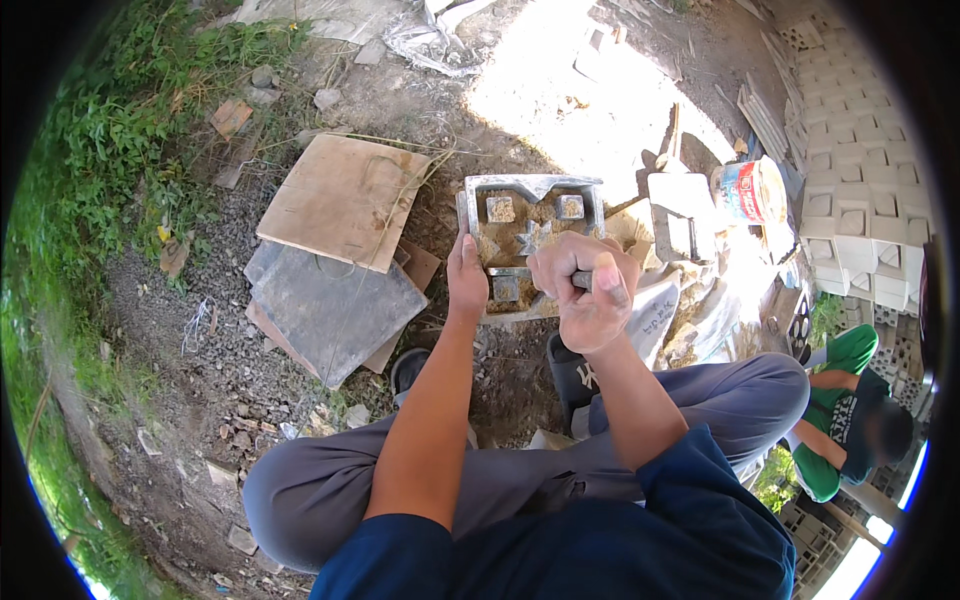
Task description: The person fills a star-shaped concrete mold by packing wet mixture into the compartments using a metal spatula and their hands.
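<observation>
A square grey metal block mould (533,184) lies on the ground in front of me. Raised square cores and a star-shaped centre stand inside it, with sandy mix between them. My left hand (467,277) grips the mould's left wall. Over its near right part, my right hand (592,293) is closed in a fist around a short rod-like handle (617,296), seen almost end-on. The hand hides the rest of that tool and part of the mould.
Stacked boards, a wooden one (345,200) on top, lie left of the mould. To the right are a pale sack (655,315), a plastic bucket (748,192) and stacked pale blocks (860,200). Another person (850,425) sits at the far right. Plants (110,150) grow at left.
</observation>
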Available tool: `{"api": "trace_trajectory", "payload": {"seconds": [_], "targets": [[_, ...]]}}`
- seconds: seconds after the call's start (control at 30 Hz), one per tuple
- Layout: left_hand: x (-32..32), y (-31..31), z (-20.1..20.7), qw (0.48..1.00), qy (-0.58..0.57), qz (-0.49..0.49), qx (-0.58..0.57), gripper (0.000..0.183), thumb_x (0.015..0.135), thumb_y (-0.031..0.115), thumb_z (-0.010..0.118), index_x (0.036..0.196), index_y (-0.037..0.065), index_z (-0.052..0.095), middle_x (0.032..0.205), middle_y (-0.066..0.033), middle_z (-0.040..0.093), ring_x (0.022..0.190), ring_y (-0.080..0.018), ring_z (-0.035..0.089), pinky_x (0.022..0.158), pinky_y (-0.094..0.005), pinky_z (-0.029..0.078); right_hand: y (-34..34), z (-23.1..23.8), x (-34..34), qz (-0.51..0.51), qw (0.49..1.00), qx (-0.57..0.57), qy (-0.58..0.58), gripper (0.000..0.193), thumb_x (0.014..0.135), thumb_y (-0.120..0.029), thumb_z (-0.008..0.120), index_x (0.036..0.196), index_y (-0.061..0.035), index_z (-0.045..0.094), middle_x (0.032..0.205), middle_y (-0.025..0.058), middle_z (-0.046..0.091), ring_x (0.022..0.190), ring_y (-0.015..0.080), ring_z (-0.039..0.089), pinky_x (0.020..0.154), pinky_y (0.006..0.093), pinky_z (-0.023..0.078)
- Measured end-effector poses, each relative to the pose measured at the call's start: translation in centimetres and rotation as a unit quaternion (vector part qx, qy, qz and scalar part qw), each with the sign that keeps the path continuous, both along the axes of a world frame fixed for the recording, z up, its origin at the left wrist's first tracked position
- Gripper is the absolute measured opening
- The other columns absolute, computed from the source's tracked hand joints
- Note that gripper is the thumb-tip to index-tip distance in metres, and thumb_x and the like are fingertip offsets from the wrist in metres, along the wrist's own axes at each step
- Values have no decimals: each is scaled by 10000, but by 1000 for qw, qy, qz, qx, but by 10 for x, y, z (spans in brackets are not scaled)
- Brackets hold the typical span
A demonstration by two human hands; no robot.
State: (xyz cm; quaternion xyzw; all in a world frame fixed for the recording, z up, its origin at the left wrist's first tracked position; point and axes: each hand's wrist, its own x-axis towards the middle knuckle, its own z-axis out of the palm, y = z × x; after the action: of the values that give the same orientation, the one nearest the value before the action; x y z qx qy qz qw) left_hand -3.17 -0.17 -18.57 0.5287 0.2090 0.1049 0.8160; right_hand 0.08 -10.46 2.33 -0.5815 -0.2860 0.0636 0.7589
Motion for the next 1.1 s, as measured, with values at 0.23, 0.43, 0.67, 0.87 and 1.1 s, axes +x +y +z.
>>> {"api": "trace_trajectory", "payload": {"seconds": [0.23,0.43,0.67,0.87,1.1], "targets": [[4,-1,-5,1000,-12,5,-5,492,1083,242,357,1485,-41,372,1454,-126,483,1318,-201,453,1135,-335,298,-6,4,15,-52,996,35,56,598,1005,-489,419,608,-43,381,532,23,308,462,138,261,457,297,199],[0,-2,21,989,51,106,93,464,1043,236,481,1417,-37,474,1352,-136,568,1217,-206,540,1061,-338,391,-64,71,71,-198,941,187,203,465,1044,-399,357,688,-100,360,551,-20,289,463,107,232,449,299,208],[26,32,57,916,70,228,322,348,1023,231,547,1218,-47,621,1108,-139,689,1004,-249,659,875,-341,514,-162,127,125,-340,877,252,227,450,1071,-441,324,781,-109,417,590,-34,295,483,95,231,464,271,217],[51,55,167,983,56,72,161,455,1050,378,474,1204,-13,648,1107,-113,694,983,-178,656,807,-310,522,-160,123,148,-335,848,321,255,430,1090,-419,261,832,-120,432,612,-35,316,493,88,231,453,253,214],[26,44,226,987,20,-126,102,518,1034,399,516,1343,-16,551,1178,-145,664,1032,-207,653,925,-347,518,-180,58,203,-331,780,379,372,116,855,-17,320,813,-99,391,619,-14,336,465,98,241,442,260,198]]}}
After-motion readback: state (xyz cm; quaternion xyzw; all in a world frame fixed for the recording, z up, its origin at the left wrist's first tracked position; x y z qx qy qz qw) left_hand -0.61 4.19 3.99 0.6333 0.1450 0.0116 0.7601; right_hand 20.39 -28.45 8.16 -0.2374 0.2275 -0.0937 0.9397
